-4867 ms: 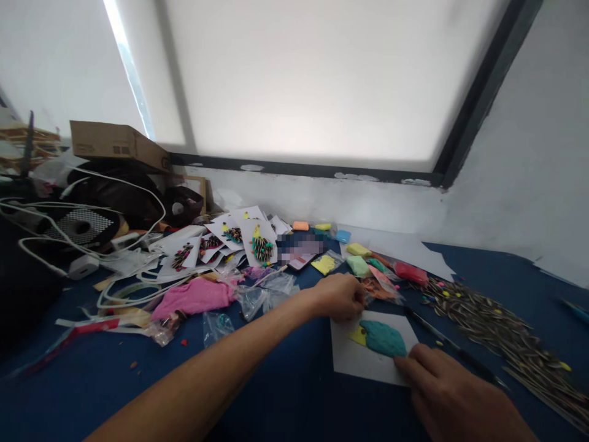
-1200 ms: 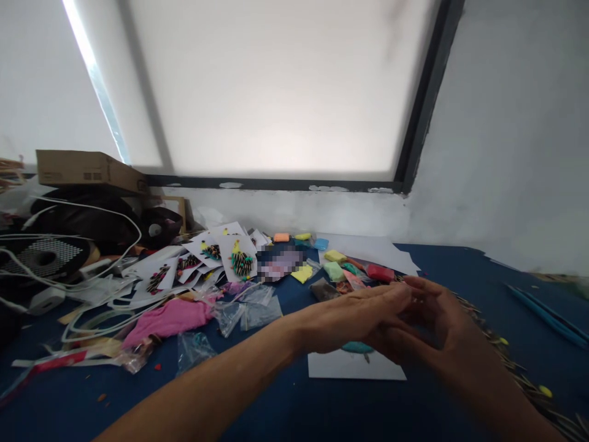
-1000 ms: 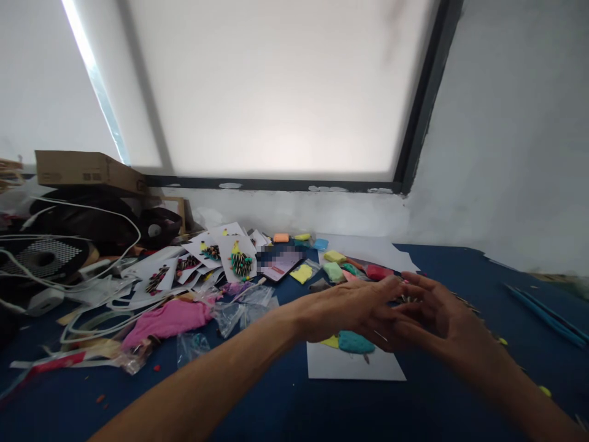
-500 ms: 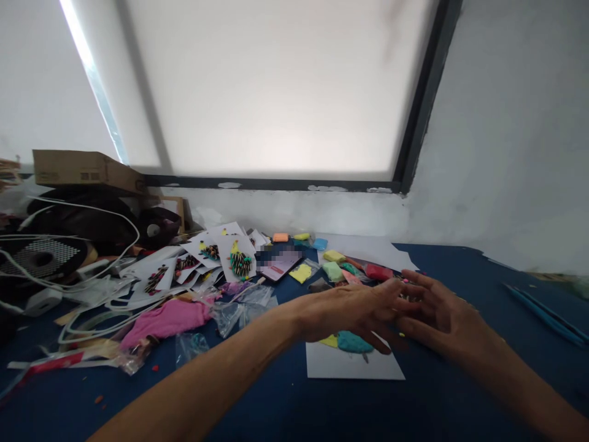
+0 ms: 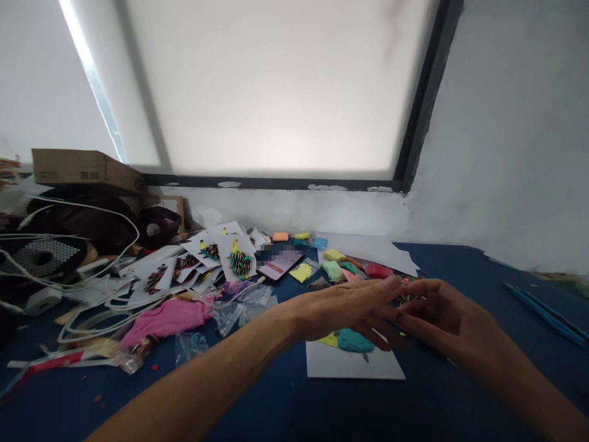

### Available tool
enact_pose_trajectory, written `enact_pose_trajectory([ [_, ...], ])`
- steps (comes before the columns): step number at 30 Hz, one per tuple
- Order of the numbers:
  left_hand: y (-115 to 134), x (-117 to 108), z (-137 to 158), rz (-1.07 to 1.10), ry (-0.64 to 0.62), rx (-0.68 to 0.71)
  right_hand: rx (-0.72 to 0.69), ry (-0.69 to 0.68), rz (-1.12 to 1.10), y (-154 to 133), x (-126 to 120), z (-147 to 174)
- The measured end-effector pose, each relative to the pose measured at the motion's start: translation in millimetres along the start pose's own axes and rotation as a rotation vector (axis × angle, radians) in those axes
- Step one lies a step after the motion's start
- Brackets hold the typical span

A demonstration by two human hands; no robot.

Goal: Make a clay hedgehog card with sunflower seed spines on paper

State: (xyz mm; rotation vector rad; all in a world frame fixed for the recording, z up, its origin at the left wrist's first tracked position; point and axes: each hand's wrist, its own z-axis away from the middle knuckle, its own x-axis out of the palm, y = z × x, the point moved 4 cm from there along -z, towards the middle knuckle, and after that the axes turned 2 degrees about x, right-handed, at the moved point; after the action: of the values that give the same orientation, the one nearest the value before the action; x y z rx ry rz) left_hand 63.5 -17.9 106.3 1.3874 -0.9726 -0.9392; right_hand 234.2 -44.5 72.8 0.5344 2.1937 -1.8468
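Observation:
My left hand (image 5: 354, 304) reaches in over a white card, palm down, its fingers stretched out and slightly blurred. Facing it, my right hand (image 5: 448, 316) has curved fingers, the thumb apart from the others. Its fingertips meet or overlap those of my left hand; I cannot make out anything between them. Beneath, on the white card (image 5: 354, 367), lies a flattened teal clay shape (image 5: 355, 341) with a yellow clay piece (image 5: 329, 339) beside it, partly covered by my left hand. Just behind my fingers, a dark striped thing (image 5: 411, 299) is mostly hidden.
Clay blocks, among them red (image 5: 378, 271), pale green (image 5: 332, 271) and yellow (image 5: 334, 255), lie beyond my hands. A phone (image 5: 280, 265) is left of them. Pink clay (image 5: 168, 320), cables, plastic bags and decorated cards (image 5: 237, 258) crowd the left. Blue tweezers (image 5: 547, 316) lie at right.
My right hand's upper fingers have come down and curled toward its thumb. My left hand has flattened slightly, its fingers closer together. The card and clay have stayed put.

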Motion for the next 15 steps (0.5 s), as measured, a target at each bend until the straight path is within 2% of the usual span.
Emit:
enact_pose_trajectory([
  [7, -2, -1, -1, 0.037, 0.074, -0.008, -0.187, 0.212, 0.139, -9, -2, 7],
  [12, -7, -4, -2, 0.066, 0.099, -0.03, -0.422, 0.19, 0.413, -23, 3, 15],
  [15, -8, -7, -3, 0.048, 0.127, -0.042, -0.497, 0.187, 0.441, -30, 6, 20],
])
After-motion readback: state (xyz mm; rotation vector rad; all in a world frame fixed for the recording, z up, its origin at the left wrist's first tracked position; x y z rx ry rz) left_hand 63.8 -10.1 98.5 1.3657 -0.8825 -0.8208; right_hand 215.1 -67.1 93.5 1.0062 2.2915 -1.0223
